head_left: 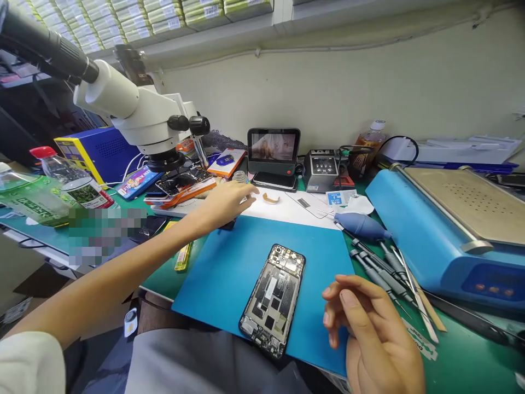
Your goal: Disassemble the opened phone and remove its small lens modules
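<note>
An opened phone (274, 301) lies on the blue mat (213, 273), its circuit board and inner frame showing. My left hand (232, 201) reaches across to the far edge of the mat, fingers stretched to the right and thumb apart. Just behind it stands a small glass jar (240, 177), partly hidden. A small curved brown piece (270, 198) lies on the white surface to the right of those fingertips. My right hand (373, 334) hovers by the mat's right edge, beside the phone, with fingers loosely bent and nothing visible in them.
A microscope (131, 109) towers at the left near bottles (88, 186). At the back stands a small screen (274, 148) beside a black control box (322, 171). To the right are a blue air blower (361, 225), screwdrivers and tweezers (414, 290), a razor blade (422, 342) and a blue heating plate machine (443, 230).
</note>
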